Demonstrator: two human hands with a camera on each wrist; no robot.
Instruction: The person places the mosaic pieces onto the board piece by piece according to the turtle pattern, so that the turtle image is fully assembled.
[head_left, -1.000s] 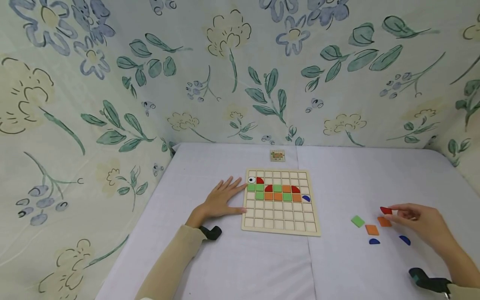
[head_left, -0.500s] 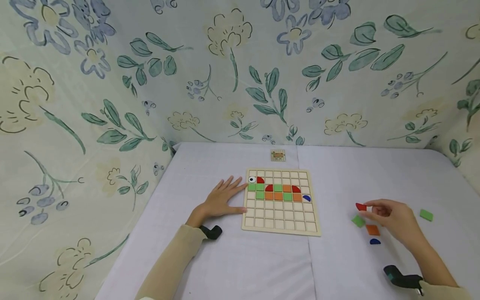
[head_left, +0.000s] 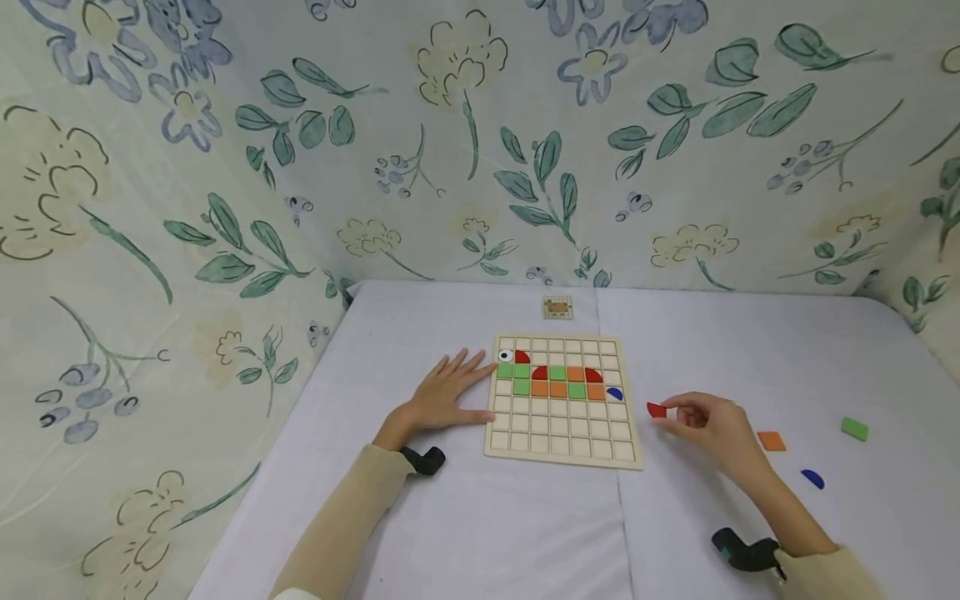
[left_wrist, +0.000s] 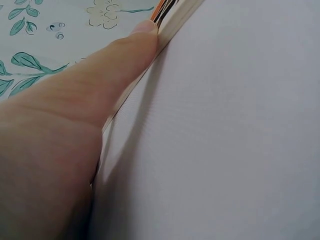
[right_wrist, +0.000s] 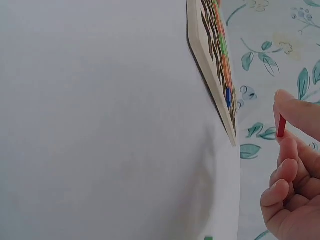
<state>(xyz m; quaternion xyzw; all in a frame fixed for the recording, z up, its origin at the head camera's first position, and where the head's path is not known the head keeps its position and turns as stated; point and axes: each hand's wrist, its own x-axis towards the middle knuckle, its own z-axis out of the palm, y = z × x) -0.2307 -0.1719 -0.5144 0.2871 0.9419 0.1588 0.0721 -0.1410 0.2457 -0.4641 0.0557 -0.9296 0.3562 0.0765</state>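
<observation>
Right grip [head_left: 708, 423] pinches a red piece [head_left: 656, 410] (partly hidden); left grip [head_left: 437, 400], outspread, touches the board [head_left: 557, 442].

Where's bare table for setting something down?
Free: white cloth this side of the board, between the forearms; also beyond the right hand, right of the small card. Crowded: right of that hand, with orange, blue and green pieces; under it is hidden.
</observation>
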